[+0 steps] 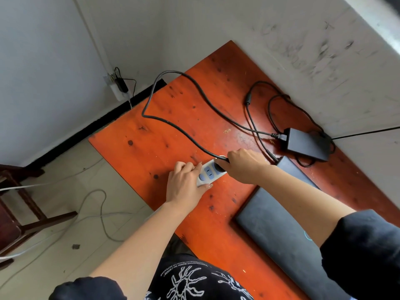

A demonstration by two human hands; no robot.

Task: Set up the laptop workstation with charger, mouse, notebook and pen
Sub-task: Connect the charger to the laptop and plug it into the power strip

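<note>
Cable (pixel 173 71) loops across table (pixel 151 148) beside charger brick (pixel 305 144); left hand (pixel 186 185) grips power strip (pixel 208 173), right hand (pixel 244 165) grips plug (pixel 219 163)

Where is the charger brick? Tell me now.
In the head view, the charger brick lies far right on the table, by the wall, just beyond the closed laptop.

Orange-red varnished wooden table (pixel 173 131) against scuffed white wall (pixel 303 61). Dark brown wooden chair (pixel 47 220) left, on beige tiled floor (pixel 65 169); thin white cables (pixel 101 210) trail across it. White wall socket (pixel 115 90), black adapter (pixel 121 85) plugged in.
</note>
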